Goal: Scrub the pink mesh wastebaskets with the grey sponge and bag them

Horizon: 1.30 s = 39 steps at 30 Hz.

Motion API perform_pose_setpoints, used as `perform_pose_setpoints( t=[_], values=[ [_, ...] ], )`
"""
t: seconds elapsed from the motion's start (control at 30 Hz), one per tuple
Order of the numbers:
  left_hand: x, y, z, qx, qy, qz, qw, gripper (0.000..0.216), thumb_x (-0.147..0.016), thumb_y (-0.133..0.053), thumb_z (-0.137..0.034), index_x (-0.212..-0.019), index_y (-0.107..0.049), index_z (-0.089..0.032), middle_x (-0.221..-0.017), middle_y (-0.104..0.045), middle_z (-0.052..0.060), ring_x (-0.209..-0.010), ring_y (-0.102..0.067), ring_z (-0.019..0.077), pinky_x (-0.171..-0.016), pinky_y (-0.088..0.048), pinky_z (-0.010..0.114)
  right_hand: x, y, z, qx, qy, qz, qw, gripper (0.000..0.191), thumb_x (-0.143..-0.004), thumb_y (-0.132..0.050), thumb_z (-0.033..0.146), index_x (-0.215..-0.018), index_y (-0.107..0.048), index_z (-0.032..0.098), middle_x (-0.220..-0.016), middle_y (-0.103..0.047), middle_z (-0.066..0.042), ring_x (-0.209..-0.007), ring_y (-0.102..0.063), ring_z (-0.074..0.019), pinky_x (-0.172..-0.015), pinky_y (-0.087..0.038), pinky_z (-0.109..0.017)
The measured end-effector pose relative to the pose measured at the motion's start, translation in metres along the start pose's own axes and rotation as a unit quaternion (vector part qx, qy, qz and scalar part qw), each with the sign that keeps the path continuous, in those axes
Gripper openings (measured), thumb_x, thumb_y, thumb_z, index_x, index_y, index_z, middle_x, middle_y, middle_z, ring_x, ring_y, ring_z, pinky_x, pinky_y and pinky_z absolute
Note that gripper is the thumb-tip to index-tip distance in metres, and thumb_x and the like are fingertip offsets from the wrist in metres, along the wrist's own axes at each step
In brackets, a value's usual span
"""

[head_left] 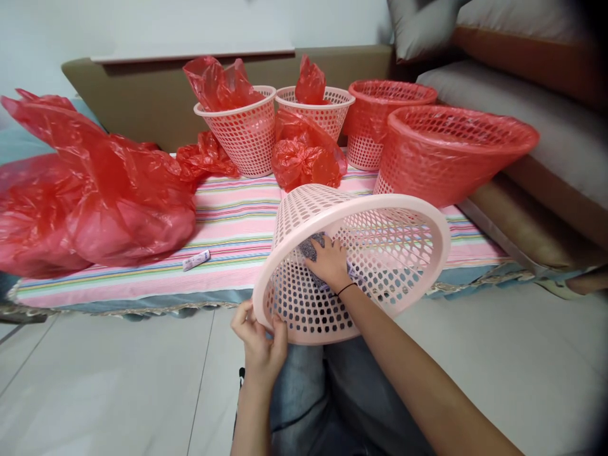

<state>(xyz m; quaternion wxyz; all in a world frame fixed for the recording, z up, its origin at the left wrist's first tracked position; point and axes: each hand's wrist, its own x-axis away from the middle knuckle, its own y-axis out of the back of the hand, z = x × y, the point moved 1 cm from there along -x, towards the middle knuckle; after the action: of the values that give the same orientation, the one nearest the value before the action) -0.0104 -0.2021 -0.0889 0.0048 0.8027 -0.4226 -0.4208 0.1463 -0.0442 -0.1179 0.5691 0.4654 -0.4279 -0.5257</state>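
A pale pink perforated plastic wastebasket is tilted over my lap, its mouth facing me. My left hand grips the rim at the lower left, with the thumb inside and fingers outside. Deep in the basket, my right hand presses a dark grey speckled cloth against the inner wall, its fingers spread over it. A bit of purplish material shows beneath the wrist; I cannot make out whether it is part of the cloth.
Two pink baskets with red bags inside stand at the back. Two more baskets, lined with red bags, stand at the right. A large red plastic bag lies left, near a small white packet. Cushions are stacked right.
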Motion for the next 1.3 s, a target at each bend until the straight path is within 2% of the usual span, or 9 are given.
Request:
perform_pose_setpoints(
  t=[0.2, 0.37, 0.47, 0.57, 0.67, 0.77, 0.97, 1.1, 1.3],
  values=[
    [-0.003, -0.002, -0.001, -0.015, -0.055, 0.000, 0.998, 0.039, -0.084, -0.056, -0.010, -0.121, -0.046, -0.019, -0.111, -0.041, 0.007, -0.090, -0.057, 0.0144, -0.068, -0.051, 0.025, 0.001, -0.001, 0.000, 0.004, -0.001, -0.006, 1.000, 0.061, -0.090, -0.051, 0.056, -0.142, -0.052, 0.024, -0.152, -0.042, -0.016, -0.130, -0.041, -0.0396, -0.104, -0.033, -0.050],
    [-0.003, -0.002, -0.003, -0.039, -0.076, -0.003, 0.996, 0.039, -0.083, -0.054, -0.007, -0.120, -0.046, -0.018, -0.112, -0.040, 0.007, -0.084, -0.056, 0.0125, -0.062, -0.049, 0.023, 0.001, -0.001, 0.001, 0.008, -0.002, -0.009, 1.000, 0.061, -0.090, -0.050, 0.057, -0.141, -0.053, 0.024, -0.151, -0.043, -0.016, -0.129, -0.042, -0.0394, -0.102, -0.034, -0.049],
    [-0.001, -0.001, 0.000, -0.019, -0.051, 0.010, 0.998, 0.046, -0.082, -0.057, -0.008, -0.123, -0.042, -0.019, -0.113, -0.039, 0.007, -0.076, -0.055, 0.0102, -0.060, -0.049, 0.023, 0.001, -0.002, 0.000, 0.010, -0.003, -0.010, 1.000, 0.061, -0.090, -0.050, 0.057, -0.141, -0.052, 0.024, -0.153, -0.042, -0.015, -0.129, -0.042, -0.0391, -0.102, -0.034, -0.049],
    [0.002, 0.000, 0.005, -0.010, -0.025, 0.014, 1.000, 0.051, -0.079, -0.060, -0.011, -0.125, -0.039, -0.020, -0.115, -0.039, 0.008, -0.083, -0.058, 0.0140, -0.070, -0.054, 0.029, 0.000, -0.003, 0.001, 0.011, -0.004, -0.008, 1.000, 0.061, -0.090, -0.050, 0.057, -0.142, -0.051, 0.025, -0.153, -0.042, -0.015, -0.130, -0.041, -0.0388, -0.104, -0.033, -0.049],
    [0.002, 0.000, 0.007, -0.027, -0.046, 0.007, 0.999, 0.043, -0.078, -0.059, -0.011, -0.117, -0.043, -0.019, -0.113, -0.038, 0.008, -0.093, -0.059, 0.0172, -0.076, -0.056, 0.032, 0.000, -0.003, 0.001, 0.012, -0.006, -0.006, 1.000, 0.062, -0.090, -0.050, 0.057, -0.143, -0.051, 0.024, -0.153, -0.042, -0.015, -0.130, -0.041, -0.0390, -0.104, -0.032, -0.050],
    [0.002, 0.000, 0.007, -0.043, -0.066, 0.003, 0.997, 0.036, -0.078, -0.058, -0.010, -0.110, -0.045, -0.019, -0.114, -0.039, 0.008, -0.098, -0.058, 0.0187, -0.078, -0.056, 0.032, 0.000, -0.002, 0.001, 0.013, -0.005, -0.006, 1.000, 0.062, -0.090, -0.050, 0.057, -0.143, -0.051, 0.024, -0.152, -0.043, -0.015, -0.129, -0.042, -0.0390, -0.103, -0.033, -0.049],
    [0.002, 0.001, 0.008, -0.024, -0.032, 0.015, 0.999, 0.047, -0.076, -0.061, -0.011, -0.119, -0.042, -0.019, -0.113, -0.038, 0.008, -0.097, -0.058, 0.0193, -0.081, -0.056, 0.035, 0.001, -0.001, 0.001, 0.015, -0.003, -0.009, 1.000, 0.062, -0.090, -0.050, 0.057, -0.142, -0.052, 0.024, -0.153, -0.042, -0.015, -0.130, -0.041, -0.0396, -0.104, -0.033, -0.050],
    [-0.003, 0.001, 0.001, -0.031, -0.068, 0.009, 0.997, 0.040, -0.077, -0.059, -0.008, -0.112, -0.044, -0.020, -0.112, -0.038, 0.007, -0.104, -0.055, 0.0197, -0.085, -0.054, 0.034, 0.001, -0.002, 0.001, 0.015, -0.002, -0.010, 1.000, 0.062, -0.090, -0.050, 0.058, -0.143, -0.051, 0.024, -0.152, -0.043, -0.015, -0.129, -0.042, -0.0392, -0.104, -0.033, -0.049],
    [-0.007, 0.001, -0.004, -0.009, -0.050, 0.025, 0.998, 0.046, -0.078, -0.056, -0.006, -0.119, -0.039, -0.020, -0.110, -0.039, 0.007, -0.095, -0.055, 0.0165, -0.076, -0.052, 0.029, 0.002, -0.002, 0.001, 0.015, -0.002, -0.011, 1.000, 0.064, -0.091, -0.048, 0.061, -0.143, -0.051, 0.024, -0.151, -0.043, -0.015, -0.128, -0.042, -0.0393, -0.103, -0.033, -0.049]
  ],
)
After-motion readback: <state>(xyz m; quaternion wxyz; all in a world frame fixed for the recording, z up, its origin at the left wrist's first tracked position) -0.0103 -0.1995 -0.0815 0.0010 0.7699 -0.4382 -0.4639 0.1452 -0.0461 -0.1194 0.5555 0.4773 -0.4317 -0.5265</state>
